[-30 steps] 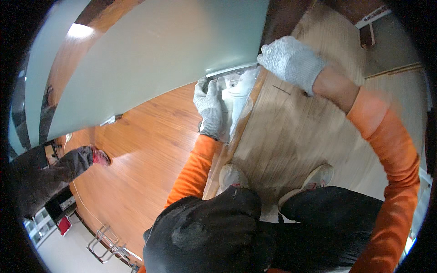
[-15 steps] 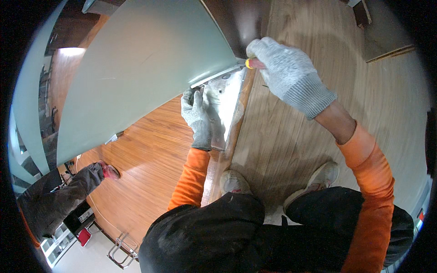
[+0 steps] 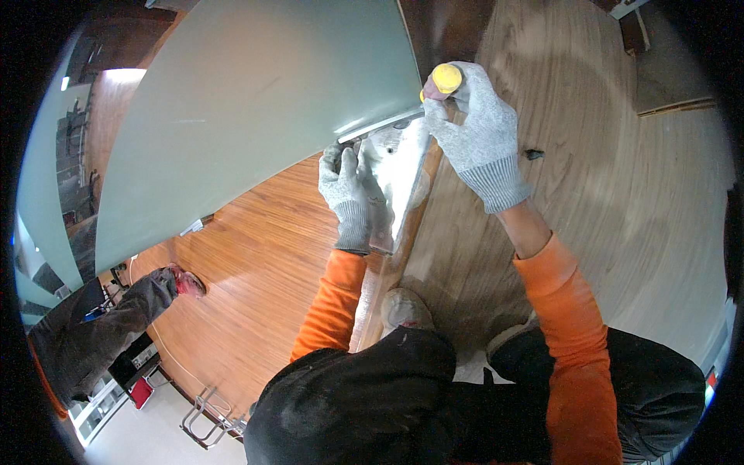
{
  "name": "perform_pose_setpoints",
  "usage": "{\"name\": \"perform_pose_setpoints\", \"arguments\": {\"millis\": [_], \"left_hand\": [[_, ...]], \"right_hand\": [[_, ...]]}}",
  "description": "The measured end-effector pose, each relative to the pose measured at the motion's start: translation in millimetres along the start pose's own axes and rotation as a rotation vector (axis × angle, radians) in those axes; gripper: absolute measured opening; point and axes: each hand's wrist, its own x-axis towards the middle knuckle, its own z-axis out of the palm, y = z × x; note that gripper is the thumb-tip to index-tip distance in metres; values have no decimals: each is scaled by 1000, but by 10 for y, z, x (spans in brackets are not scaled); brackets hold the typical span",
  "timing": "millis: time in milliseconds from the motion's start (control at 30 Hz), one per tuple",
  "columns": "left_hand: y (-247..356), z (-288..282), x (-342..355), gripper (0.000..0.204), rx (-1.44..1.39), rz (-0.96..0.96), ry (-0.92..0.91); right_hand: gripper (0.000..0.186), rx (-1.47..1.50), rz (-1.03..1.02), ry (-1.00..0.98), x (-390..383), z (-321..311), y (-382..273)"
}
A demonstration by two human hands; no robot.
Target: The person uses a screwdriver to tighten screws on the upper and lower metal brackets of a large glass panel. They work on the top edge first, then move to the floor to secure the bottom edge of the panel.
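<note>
Single head-worn fisheye, looking steeply down, close over hands (image 3: pixel 411 163); wooden floor (image 3: pixel 256 287) below.
</note>
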Motion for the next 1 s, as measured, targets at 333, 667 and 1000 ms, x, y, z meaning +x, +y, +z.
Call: {"name": "perform_pose_setpoints", "arguments": {"millis": [333, 667, 1000], "left_hand": [[-92, -57, 73, 23, 14, 23, -8], [-87, -40, 61, 26, -6, 42, -6], [-165, -88, 110, 23, 44, 86, -33]], "right_hand": [[39, -134, -124, -15, 50, 74, 197], [42, -84, 60, -48, -11, 216, 161], [38, 110, 222, 312, -182, 584, 239]]}}
